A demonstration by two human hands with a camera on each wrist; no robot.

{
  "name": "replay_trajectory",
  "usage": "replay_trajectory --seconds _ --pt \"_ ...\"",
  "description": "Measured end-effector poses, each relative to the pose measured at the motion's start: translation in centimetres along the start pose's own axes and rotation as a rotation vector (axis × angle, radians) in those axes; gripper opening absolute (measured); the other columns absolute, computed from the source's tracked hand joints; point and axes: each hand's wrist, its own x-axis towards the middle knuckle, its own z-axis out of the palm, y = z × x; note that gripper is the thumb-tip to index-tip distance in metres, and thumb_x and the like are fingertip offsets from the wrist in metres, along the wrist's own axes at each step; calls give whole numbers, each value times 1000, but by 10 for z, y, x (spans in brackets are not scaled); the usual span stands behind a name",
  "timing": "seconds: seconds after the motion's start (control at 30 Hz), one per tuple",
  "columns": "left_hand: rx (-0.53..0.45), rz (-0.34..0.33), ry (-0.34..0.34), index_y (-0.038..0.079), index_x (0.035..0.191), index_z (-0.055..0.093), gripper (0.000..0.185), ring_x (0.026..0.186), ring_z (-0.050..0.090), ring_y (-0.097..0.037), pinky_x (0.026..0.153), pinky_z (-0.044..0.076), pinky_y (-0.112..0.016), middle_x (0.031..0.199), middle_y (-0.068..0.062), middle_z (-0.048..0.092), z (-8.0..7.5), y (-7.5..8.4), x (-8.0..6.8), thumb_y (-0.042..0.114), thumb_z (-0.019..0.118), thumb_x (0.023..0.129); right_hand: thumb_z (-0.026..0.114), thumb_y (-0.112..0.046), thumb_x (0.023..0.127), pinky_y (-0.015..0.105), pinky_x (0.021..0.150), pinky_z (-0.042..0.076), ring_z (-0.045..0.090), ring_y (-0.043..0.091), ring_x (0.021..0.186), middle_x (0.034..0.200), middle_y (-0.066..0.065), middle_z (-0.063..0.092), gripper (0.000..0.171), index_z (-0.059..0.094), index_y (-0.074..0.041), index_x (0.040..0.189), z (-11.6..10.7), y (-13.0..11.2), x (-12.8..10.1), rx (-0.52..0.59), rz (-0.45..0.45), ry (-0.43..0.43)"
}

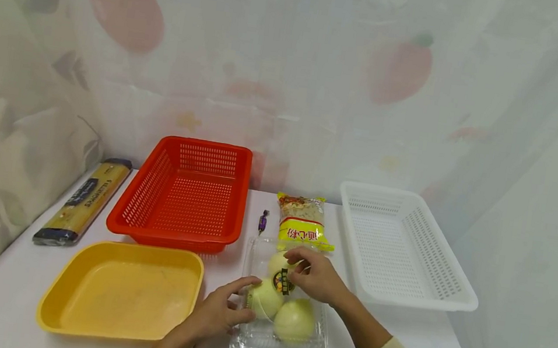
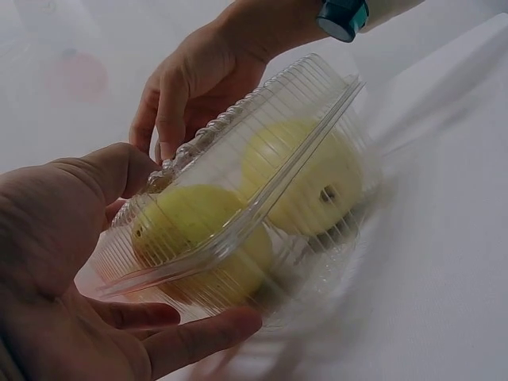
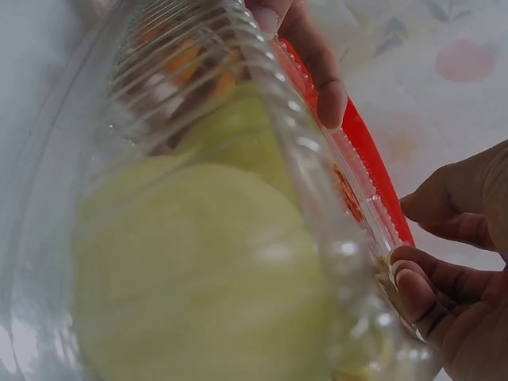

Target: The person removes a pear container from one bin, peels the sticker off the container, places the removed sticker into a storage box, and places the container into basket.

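Note:
A clear plastic clamshell box (image 1: 262, 345) lies on the white table and holds three pale yellow round fruits (image 1: 294, 320). My left hand (image 1: 236, 303) grips its left end, thumb on the lid and fingers under the base. My right hand (image 1: 301, 268) pinches the far edge of the lid. In the left wrist view the left hand (image 2: 119, 262) cups the ribbed box (image 2: 317, 103) around the fruits (image 2: 302, 175), with the right hand (image 2: 171, 119) behind. The right wrist view shows a fruit (image 3: 198, 270) close up inside the box (image 3: 238, 48), and the right hand's fingertips (image 3: 421, 290) on the lid's rim.
A yellow tray (image 1: 121, 288) sits left of the box, a red basket (image 1: 186, 191) behind it, and a white basket (image 1: 401, 249) to the right. A yellow snack packet (image 1: 301, 221) and a small purple sweet (image 1: 263, 221) lie just beyond. A pasta pack (image 1: 85, 201) lies far left by the curtain.

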Motion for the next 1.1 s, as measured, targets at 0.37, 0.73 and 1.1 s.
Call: replay_trajectory --seconds 0.37,0.73,1.1 --pt "-1 4 9 21 136 54 62 80 59 -24 53 53 -36 136 -25 42 1 -3 1 10 76 79 64 3 79 30 68 52 58 16 78 92 7 63 28 67 -3 107 1 -9 -1 -62 -8 -11" --pt "19 -17 17 23 136 54 62 83 57 -26 57 53 -39 134 -23 44 1 -1 0 12 76 80 65 1 80 31 67 51 57 15 76 87 2 62 27 68 -3 106 3 -13 1 -74 -22 -4" --pt "-25 -31 17 22 137 53 63 79 58 -23 54 53 -40 136 -25 40 2 -1 0 10 76 79 67 -1 79 29 64 49 56 12 73 80 -5 63 15 72 -4 93 -1 -11 15 -191 -52 -96"
